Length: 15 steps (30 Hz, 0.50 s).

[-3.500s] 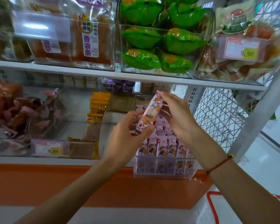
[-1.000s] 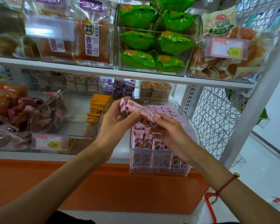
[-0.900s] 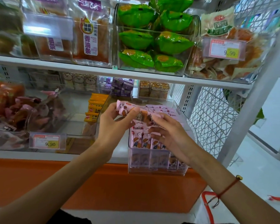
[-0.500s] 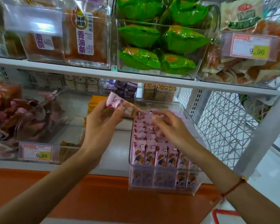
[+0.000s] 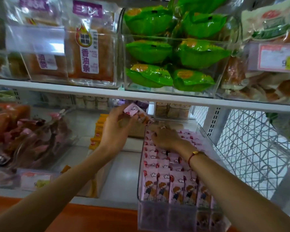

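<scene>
One glossy pink packet [image 5: 137, 113] fills left hand [image 5: 115, 129] grip; right hand [image 5: 166, 137], released, touches binned packets [image 5: 167, 181].

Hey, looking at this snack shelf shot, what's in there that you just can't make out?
All in the head view:
- Whether the right hand pinches a packet in the clear bin: the hand's own back covers the contact.
- Print on the pink packet held by the left hand: blurred.
- Upper price tag: cut off by the right edge and blurred.
- Lower-left price tag: blurred.
</scene>
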Motion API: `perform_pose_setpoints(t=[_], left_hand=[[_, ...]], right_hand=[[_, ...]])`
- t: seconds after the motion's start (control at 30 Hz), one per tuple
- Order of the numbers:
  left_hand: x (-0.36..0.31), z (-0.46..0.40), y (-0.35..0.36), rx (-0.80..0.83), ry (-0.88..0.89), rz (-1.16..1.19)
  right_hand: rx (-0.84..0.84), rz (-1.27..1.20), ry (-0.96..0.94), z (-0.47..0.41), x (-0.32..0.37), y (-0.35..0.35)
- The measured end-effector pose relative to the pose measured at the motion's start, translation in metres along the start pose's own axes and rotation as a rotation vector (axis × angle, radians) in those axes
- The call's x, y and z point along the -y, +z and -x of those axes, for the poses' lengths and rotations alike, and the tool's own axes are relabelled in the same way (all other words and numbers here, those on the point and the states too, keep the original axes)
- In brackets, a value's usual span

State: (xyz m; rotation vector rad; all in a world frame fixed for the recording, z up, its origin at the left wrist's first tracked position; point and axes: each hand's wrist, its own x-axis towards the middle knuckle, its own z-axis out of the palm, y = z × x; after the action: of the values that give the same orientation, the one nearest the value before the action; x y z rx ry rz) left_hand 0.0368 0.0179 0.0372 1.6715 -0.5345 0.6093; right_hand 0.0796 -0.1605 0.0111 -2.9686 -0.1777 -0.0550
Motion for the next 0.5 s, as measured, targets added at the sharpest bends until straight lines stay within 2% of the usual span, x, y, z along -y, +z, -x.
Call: perform_pose_setpoints(t=[0.07, 0.17, 0.27, 0.43, 0.5], left_hand=[[0.005, -0.009, 0.007, 0.079, 0.045, 0.006], [0.015, -0.019, 0.020, 0.177, 0.008, 0.006], [0.021, -0.030, 0.030, 0.209, 0.009, -0.237], [0.017, -0.041, 0.039, 0.528, -0.090, -0.719], [0.008, -0.038, 0.037, 0.539, -0.143, -0.742]], right_hand=[[0.026, 0.003, -0.011, 0.003, -0.004, 0.002], [0.028, -0.025, -0.085, 0.016, -0.012, 0.002], [0.068, -0.010, -0.126, 0.023, -0.017, -0.001], [0.100, -0.007, -0.140, 0.025, -0.017, -0.004], [0.082, -0.023, -0.143, 0.023, -0.017, -0.005]])
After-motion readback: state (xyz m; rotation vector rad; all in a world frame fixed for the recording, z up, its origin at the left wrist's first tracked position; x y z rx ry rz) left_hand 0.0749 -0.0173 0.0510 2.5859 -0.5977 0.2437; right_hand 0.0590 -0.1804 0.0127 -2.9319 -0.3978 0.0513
